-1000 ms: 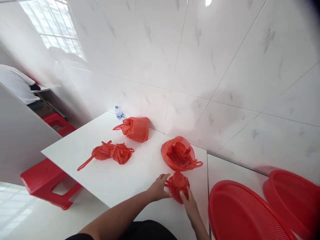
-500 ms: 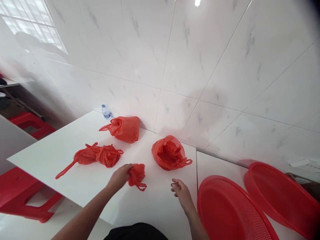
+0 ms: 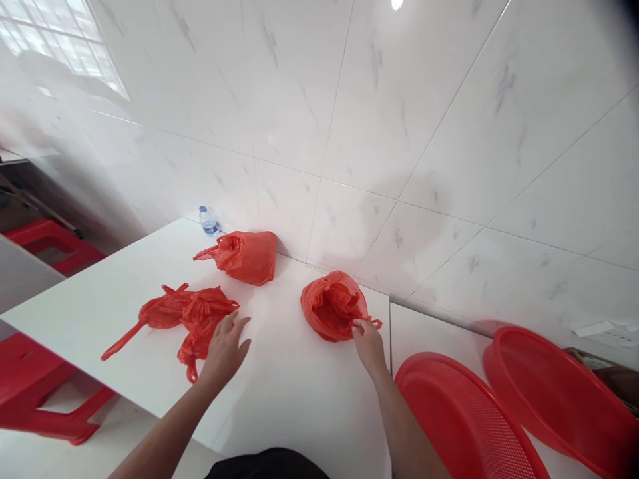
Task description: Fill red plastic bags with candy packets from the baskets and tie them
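Several red plastic bags lie on a white table [image 3: 299, 399]. My left hand [image 3: 224, 349] hovers with spread fingers at the right edge of a pile of crumpled bags [image 3: 184, 316], just touching or leaving a small bag [image 3: 196, 347]. My right hand [image 3: 368, 342] pinches the front rim of an open, puffed-up bag [image 3: 332, 306] near the wall. A fuller, tied bag [image 3: 247, 256] rests further back.
A small water bottle [image 3: 208, 221] stands by the tiled wall behind the tied bag. Two big red mesh trays [image 3: 464, 426] [image 3: 564, 392] lie at the right on a second table. Red stools [image 3: 34, 392] stand left, below the table's edge.
My left hand carried the small crumpled bag leftward from in front of me and set it by the pile, then opened. My right hand moved up to the open bag's rim.
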{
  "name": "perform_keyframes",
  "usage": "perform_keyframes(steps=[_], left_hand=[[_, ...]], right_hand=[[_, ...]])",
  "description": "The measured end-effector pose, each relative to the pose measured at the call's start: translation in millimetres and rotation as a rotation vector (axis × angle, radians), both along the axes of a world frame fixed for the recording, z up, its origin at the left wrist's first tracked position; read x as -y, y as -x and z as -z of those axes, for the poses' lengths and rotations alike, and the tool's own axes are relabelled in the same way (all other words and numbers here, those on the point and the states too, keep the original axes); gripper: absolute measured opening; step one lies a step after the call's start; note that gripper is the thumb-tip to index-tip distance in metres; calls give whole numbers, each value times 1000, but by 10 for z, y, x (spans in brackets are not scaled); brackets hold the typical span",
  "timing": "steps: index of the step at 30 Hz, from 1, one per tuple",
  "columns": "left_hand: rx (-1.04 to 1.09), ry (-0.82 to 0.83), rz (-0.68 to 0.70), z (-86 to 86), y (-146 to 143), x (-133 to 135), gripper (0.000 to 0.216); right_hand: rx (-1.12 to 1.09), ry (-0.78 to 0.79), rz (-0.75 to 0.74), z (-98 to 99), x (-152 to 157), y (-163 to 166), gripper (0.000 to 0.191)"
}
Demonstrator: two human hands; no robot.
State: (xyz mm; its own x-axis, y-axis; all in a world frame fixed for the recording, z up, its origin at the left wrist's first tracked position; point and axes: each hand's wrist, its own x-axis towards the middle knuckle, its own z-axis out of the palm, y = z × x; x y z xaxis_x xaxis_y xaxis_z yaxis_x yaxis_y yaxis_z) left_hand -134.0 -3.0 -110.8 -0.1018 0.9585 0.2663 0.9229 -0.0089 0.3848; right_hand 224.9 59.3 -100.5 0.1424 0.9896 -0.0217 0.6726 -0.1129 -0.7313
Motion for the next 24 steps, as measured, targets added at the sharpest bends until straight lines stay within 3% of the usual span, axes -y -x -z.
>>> perform_keyframes(steps=[6,10,12,24], left_hand=[[126,106,276,90,-498,22,45],[198,198,384,111,-668,68,50],[218,235,418,121,-718,73,52],[257,359,570,18,-1055,10,56]], right_hand=[[215,100,21,190,-207,152,50],[291,192,30,315,-237,99,25],[294,203,16,335,-248,63,26],[153,14,-86,197,-509,314,39]])
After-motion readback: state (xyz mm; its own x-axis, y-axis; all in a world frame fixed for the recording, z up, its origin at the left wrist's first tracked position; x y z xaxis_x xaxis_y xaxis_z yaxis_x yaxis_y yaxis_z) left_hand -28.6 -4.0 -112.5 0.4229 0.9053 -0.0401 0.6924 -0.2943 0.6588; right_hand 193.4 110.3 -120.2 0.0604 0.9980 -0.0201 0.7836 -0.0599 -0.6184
